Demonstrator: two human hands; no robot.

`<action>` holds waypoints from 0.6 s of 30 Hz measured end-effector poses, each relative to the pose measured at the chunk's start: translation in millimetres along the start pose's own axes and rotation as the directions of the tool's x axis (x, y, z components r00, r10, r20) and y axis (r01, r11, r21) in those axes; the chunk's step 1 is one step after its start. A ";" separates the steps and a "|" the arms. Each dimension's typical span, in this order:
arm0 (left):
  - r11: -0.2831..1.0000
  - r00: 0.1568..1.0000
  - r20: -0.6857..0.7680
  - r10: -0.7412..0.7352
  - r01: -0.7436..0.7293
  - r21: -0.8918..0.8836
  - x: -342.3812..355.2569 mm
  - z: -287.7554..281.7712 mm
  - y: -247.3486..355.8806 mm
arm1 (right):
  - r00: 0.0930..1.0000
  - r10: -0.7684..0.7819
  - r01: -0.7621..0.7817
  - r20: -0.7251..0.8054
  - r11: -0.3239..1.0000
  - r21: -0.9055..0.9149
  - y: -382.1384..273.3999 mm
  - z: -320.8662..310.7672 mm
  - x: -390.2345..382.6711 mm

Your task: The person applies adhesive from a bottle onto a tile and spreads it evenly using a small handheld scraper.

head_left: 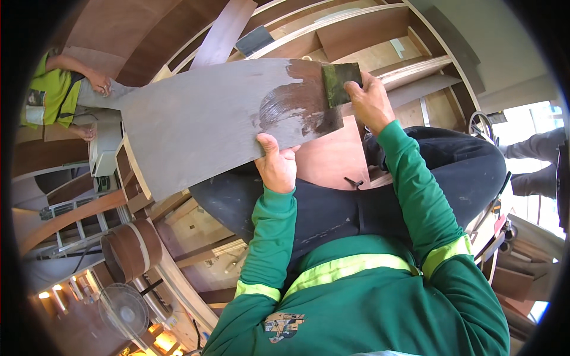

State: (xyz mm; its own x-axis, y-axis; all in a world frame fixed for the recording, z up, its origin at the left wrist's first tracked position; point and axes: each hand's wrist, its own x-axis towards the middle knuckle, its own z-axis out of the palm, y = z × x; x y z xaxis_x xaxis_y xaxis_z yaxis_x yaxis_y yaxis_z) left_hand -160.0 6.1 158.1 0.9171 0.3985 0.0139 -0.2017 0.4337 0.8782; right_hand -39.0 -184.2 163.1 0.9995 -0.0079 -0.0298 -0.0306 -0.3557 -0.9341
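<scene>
A thin grey sheet (pixel 184 124) lies across the view above my lap, with glossy brown paste (pixel 282 101) smeared over its right end. My left hand (pixel 276 160) grips the sheet's near edge, thumb on top and the other fingers partly hidden. At the right end, my right hand (pixel 369 101) holds a square, dark green spreader (pixel 337 83) against the pasted surface, thumb on its face. A pinkish board (pixel 326 157) shows beneath, with a small black object (pixel 355 182) on it that I cannot make out.
A person in yellow-green (pixel 44 101) sits at upper left; someone's grey-clad legs (pixel 531 148) show at right. Wooden frames (pixel 433 47) surround me. A ladder (pixel 80 228), curved brown pieces (pixel 133 249) and a fan (pixel 123 310) are at lower left.
</scene>
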 end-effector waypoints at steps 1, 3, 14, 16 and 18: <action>1.000 1.000 -0.002 -0.005 0.005 0.016 -0.1 -0.5 -0.8 | 1.000 -0.004 0.004 0.011 1.000 0.025 -1.4 1.6 -1.0; 0.997 0.999 0.028 -0.027 0.025 0.074 -0.7 -3.1 -1.5 | 0.999 0.018 -0.020 0.034 0.996 0.082 -4.7 4.0 -3.1; 0.980 0.987 0.159 0.006 -0.038 0.196 -1.3 -5.2 -13.6 | 0.994 -0.017 -0.002 0.105 0.984 0.179 -42.9 21.9 -18.8; 0.972 0.988 0.152 -0.036 -0.001 0.234 -1.9 -5.9 -10.1 | 0.993 -0.074 0.057 0.091 0.982 0.177 -46.0 26.2 -19.2; 0.963 0.989 0.126 -0.073 0.037 0.269 -1.7 -5.9 -7.8 | 0.992 -0.105 0.092 0.075 0.982 0.167 -48.8 30.0 -19.3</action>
State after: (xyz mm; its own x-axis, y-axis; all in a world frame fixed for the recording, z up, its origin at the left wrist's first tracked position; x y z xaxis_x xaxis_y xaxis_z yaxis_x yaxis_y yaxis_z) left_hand -162.1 6.8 148.4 0.9654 0.2604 0.0101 -0.0681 0.2149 0.9742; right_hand -56.9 -138.7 198.6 0.9941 0.0995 0.0423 0.0611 -0.1940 -0.9791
